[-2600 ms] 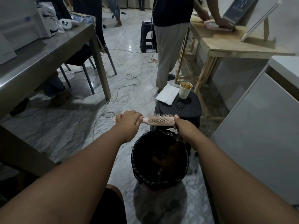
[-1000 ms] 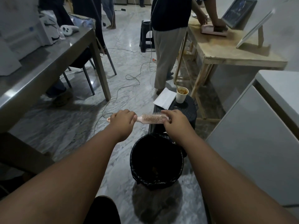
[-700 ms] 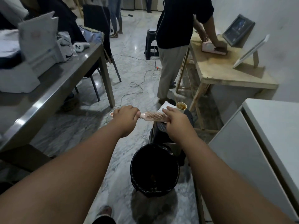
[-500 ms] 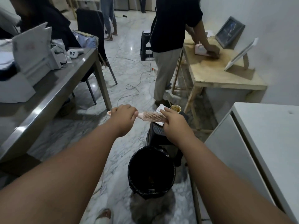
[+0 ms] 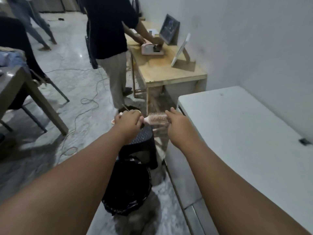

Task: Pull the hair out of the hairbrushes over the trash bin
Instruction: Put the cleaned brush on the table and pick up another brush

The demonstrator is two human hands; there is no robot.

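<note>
I hold a pink hairbrush (image 5: 156, 119) level in front of me, bristles up. My left hand (image 5: 127, 123) is closed around its handle. My right hand (image 5: 177, 126) grips the far end of the bristle head with fingers and thumb. No hair is visible among the bristles. The black-lined trash bin (image 5: 128, 185) stands on the floor below and nearer to me than the brush, partly hidden by my left forearm.
A black plastic stool (image 5: 144, 143) stands just behind the bin. A white counter (image 5: 237, 133) fills the right side. A person (image 5: 110, 39) works at a wooden table (image 5: 162, 70) ahead. A metal table (image 5: 20, 85) and floor cables (image 5: 88, 102) lie to the left.
The brush and both hands have risen and shifted right, away from above the bin toward the white counter. My view has swung to the right. Both hands keep their hold.
</note>
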